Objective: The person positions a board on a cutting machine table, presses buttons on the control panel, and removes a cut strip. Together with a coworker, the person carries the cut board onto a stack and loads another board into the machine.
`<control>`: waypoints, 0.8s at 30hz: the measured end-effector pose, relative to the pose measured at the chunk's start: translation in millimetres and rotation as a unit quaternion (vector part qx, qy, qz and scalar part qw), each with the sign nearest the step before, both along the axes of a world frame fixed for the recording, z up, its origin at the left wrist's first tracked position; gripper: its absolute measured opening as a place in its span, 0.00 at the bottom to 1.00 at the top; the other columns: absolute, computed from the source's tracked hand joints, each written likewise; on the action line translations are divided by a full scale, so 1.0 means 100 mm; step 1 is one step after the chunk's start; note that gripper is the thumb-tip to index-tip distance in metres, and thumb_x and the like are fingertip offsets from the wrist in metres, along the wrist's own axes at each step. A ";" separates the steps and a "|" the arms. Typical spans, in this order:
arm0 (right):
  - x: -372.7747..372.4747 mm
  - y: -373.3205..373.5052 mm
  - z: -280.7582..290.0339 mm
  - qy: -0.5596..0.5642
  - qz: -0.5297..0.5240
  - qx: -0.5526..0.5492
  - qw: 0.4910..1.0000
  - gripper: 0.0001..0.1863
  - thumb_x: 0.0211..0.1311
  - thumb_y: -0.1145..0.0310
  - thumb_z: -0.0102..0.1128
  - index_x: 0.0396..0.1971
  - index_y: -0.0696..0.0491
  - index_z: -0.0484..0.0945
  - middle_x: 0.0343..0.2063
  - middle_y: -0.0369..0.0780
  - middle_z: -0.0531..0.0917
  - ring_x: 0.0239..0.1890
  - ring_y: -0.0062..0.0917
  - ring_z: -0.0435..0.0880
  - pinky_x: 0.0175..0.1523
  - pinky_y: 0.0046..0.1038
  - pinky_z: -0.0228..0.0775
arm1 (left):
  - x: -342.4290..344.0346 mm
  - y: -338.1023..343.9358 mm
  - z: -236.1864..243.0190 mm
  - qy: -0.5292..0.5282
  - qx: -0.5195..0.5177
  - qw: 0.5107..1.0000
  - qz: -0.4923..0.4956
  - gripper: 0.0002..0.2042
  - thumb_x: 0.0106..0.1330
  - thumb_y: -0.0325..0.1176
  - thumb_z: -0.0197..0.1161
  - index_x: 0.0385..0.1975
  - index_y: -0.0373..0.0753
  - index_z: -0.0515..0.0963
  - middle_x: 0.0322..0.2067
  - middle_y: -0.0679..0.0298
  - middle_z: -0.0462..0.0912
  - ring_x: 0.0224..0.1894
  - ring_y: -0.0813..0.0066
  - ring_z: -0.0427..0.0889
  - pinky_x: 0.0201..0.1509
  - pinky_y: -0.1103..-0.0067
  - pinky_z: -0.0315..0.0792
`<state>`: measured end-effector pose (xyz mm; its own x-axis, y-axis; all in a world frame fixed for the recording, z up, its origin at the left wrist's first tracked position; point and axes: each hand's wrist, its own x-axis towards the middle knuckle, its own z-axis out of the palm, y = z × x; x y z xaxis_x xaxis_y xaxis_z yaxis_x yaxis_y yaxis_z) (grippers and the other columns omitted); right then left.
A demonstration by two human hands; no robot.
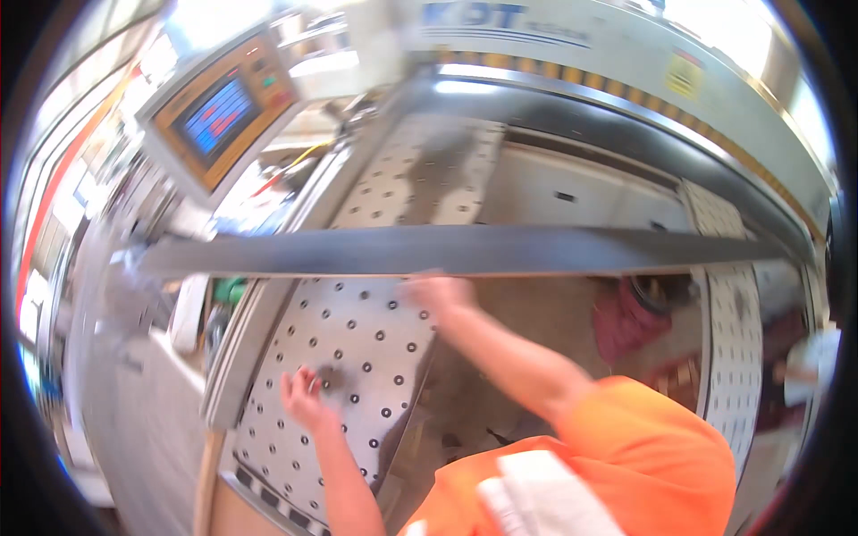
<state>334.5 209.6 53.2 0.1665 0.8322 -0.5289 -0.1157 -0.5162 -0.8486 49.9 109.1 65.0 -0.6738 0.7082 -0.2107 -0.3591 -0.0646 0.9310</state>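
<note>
A long, narrow dark grey panel [554, 250] spans the machine crosswise, over the perforated metal table plates [366, 335] with their round black inserts. My right hand [438, 295] is at the panel's near edge; its fingers are smeared by motion, so I cannot tell whether they grip it. My left hand [304, 393] is over the lower left plate, below the panel and apart from it, with fingers loosely bent and apart, holding nothing visible.
A control console [206, 116] with a lit screen stands upper left. A white machine beam [626, 40] with striped edging runs along the back. A narrower perforated plate [728, 357] lies right. Through the gap, a maroon object [617, 330] shows on the floor.
</note>
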 end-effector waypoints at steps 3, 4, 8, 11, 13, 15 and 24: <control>-1.92 -0.12 0.65 -0.034 0.314 0.279 0.907 0.14 0.59 0.63 0.62 0.38 0.57 0.84 0.28 0.43 0.86 0.30 0.27 0.83 0.40 0.33 0.76 | -0.03 -0.35 0.69 0.114 0.089 0.989 0.022 0.20 0.69 0.29 0.53 0.59 0.30 0.65 0.37 0.63 0.79 0.37 0.77 0.77 0.41 0.79 0.69; -2.21 -0.32 0.28 -0.086 0.296 0.338 0.889 0.14 0.60 0.62 0.58 0.36 0.58 0.83 0.29 0.49 0.85 0.31 0.36 0.84 0.40 0.37 0.75 | 0.18 -0.48 0.93 0.133 0.140 0.981 0.006 0.18 0.69 0.28 0.52 0.58 0.30 0.66 0.36 0.63 0.79 0.36 0.77 0.76 0.41 0.79 0.68; -2.12 -2.13 -0.42 0.063 0.604 0.334 0.721 0.12 0.55 0.67 0.58 0.20 0.59 0.73 0.16 0.42 0.74 0.23 0.26 0.72 0.33 0.37 0.66 | -0.01 -1.06 1.31 0.229 0.304 0.923 -0.058 0.17 0.70 0.30 0.50 0.55 0.29 0.69 0.35 0.63 0.78 0.37 0.75 0.75 0.43 0.79 0.67; -0.90 -3.12 -0.68 0.079 0.562 0.318 0.760 0.11 0.57 0.65 0.57 0.24 0.58 0.76 0.22 0.43 0.77 0.26 0.29 0.76 0.34 0.36 0.67 | 0.34 -1.66 1.35 0.300 0.368 0.862 -0.177 0.23 0.66 0.38 0.59 0.55 0.29 0.69 0.39 0.54 0.81 0.38 0.63 0.80 0.46 0.71 0.72; -0.07 -3.66 -0.64 -0.072 0.476 0.079 0.873 0.17 0.57 0.61 0.57 0.42 0.54 0.83 0.36 0.44 0.85 0.39 0.31 0.84 0.43 0.34 0.73 | 0.67 -2.09 1.43 0.260 0.379 0.845 -0.275 0.25 0.67 0.47 0.62 0.52 0.29 0.73 0.40 0.51 0.81 0.35 0.61 0.80 0.49 0.68 0.74; 0.53 -4.11 -0.74 -0.171 0.377 0.005 0.910 0.20 0.56 0.59 0.58 0.46 0.53 0.83 0.42 0.44 0.86 0.44 0.33 0.84 0.48 0.34 0.74 | 0.95 -2.34 1.43 0.230 0.423 0.759 -0.438 0.25 0.69 0.46 0.61 0.54 0.29 0.72 0.40 0.54 0.82 0.34 0.63 0.80 0.47 0.69 0.75; 1.31 -5.49 -1.27 -0.073 0.074 -0.018 0.994 0.21 0.60 0.61 0.63 0.51 0.54 0.81 0.46 0.42 0.86 0.49 0.27 0.84 0.57 0.29 0.74 | 2.68 -2.74 0.92 0.285 0.445 0.575 -0.625 0.18 0.51 0.19 0.65 0.44 0.32 0.76 0.28 0.54 0.84 0.27 0.61 0.84 0.31 0.74 0.78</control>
<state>465.8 -339.2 -74.0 0.1211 0.8338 -0.5386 0.0873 -0.5494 -0.8310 317.9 -165.2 156.6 0.6982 0.3714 0.6120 -0.2949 -0.6297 0.7187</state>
